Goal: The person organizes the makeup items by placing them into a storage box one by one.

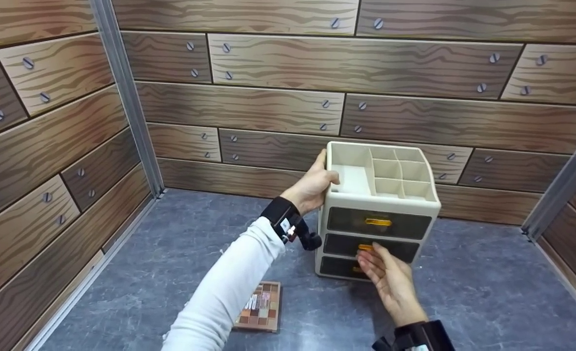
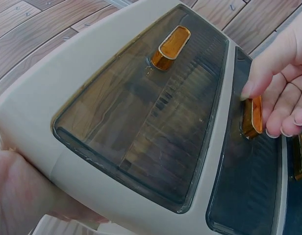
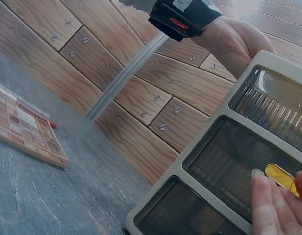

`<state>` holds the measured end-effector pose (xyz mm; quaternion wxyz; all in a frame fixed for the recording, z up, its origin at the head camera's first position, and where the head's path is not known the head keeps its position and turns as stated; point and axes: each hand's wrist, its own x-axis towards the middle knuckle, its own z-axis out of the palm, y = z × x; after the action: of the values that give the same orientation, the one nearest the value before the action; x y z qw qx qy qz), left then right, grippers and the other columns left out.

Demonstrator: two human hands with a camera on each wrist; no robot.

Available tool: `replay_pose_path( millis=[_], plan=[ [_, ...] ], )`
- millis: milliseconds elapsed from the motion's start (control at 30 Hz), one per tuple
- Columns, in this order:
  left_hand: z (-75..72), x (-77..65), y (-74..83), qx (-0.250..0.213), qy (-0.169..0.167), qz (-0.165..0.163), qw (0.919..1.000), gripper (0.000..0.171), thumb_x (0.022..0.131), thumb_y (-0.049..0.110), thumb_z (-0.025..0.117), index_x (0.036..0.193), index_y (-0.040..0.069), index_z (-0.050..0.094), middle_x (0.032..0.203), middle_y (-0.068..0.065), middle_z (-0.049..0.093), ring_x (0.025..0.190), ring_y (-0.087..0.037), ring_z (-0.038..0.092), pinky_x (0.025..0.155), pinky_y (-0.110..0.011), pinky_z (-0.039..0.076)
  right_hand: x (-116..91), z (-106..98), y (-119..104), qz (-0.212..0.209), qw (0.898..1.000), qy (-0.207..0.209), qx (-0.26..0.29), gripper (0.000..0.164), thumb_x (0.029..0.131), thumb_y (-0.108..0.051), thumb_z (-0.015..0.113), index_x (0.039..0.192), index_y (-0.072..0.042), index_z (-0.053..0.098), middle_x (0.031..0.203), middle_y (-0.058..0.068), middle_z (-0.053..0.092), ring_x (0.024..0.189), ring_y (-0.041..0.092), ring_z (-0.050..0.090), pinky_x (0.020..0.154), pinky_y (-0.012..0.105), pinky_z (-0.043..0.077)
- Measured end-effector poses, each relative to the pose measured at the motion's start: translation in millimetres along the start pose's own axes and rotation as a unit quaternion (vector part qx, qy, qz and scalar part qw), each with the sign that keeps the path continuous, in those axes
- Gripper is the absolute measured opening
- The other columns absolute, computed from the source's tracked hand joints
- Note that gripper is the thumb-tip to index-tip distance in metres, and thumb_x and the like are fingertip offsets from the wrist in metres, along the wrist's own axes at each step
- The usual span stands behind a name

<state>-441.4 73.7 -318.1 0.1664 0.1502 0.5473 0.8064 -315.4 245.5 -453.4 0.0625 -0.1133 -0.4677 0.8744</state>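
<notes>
A cream desktop organizer (image 1: 379, 199) has an open compartment top and three dark, see-through drawers with gold handles. At its upper left side my left hand (image 1: 312, 185) grips the body, thumb over the rim. My right hand (image 1: 390, 282) is at the front, pinching the gold handle (image 2: 252, 116) of the middle drawer between thumb and fingers. That middle drawer (image 3: 224, 161) sits flush in the frame. Above it, the top drawer (image 2: 141, 117) is also closed, as is the bottom drawer (image 1: 341, 267), partly hidden by my right hand.
An eyeshadow palette (image 1: 268, 312) lies on the grey marbled table (image 1: 136, 273), partly covered by my left sleeve in the head view. A small red-ended item (image 3: 54, 125) shows beside it. Wood-patterned walls (image 1: 268, 63) enclose the back and sides.
</notes>
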Motion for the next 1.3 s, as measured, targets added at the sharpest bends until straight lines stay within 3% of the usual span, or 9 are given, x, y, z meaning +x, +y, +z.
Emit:
replay_pose_path(
  millis=[267, 600, 1300],
  plan=[
    [-0.2, 0.1, 1.5, 0.002, -0.007, -0.002, 1.0, 0.108, 0.08, -0.019, 0.038, 0.168, 0.022, -0.011, 0.175, -0.012, -0.001, 0.145, -0.039, 0.033, 0.123, -0.057, 0.029, -5, 0, -1, 0.01, 1.0, 0.007, -0.025, 0.023, 0.107, -0.013, 0.059, 0.091, -0.009, 0.075, 0.084, 0.009, 0.078, 0.078, 0.017, 0.077, 0.077, 0.024, 0.063],
    [-0.7, -1.0, 0.6, -0.013, -0.013, -0.003, 0.9998, 0.11, 0.08, -0.02, 0.039, 0.168, 0.024, -0.011, 0.174, -0.013, 0.007, 0.141, -0.039, 0.038, 0.122, -0.056, 0.032, -25, -8, -3, 0.018, 0.997, 0.014, -0.074, 0.02, 0.106, -0.013, 0.059, 0.092, -0.004, 0.071, 0.083, 0.009, 0.077, 0.076, 0.017, 0.076, 0.074, 0.024, 0.063],
    [-2.8, -2.6, 0.1, -0.015, -0.014, -0.01, 0.9997, 0.109, 0.082, -0.019, 0.038, 0.168, 0.026, -0.01, 0.172, -0.015, 0.012, 0.14, -0.039, 0.04, 0.12, -0.057, 0.035, -57, -14, -4, 0.043, 0.995, 0.015, -0.091, 0.019, 0.107, -0.014, 0.057, 0.098, -0.004, 0.071, 0.084, 0.009, 0.077, 0.078, 0.018, 0.077, 0.075, 0.025, 0.064]
  ],
)
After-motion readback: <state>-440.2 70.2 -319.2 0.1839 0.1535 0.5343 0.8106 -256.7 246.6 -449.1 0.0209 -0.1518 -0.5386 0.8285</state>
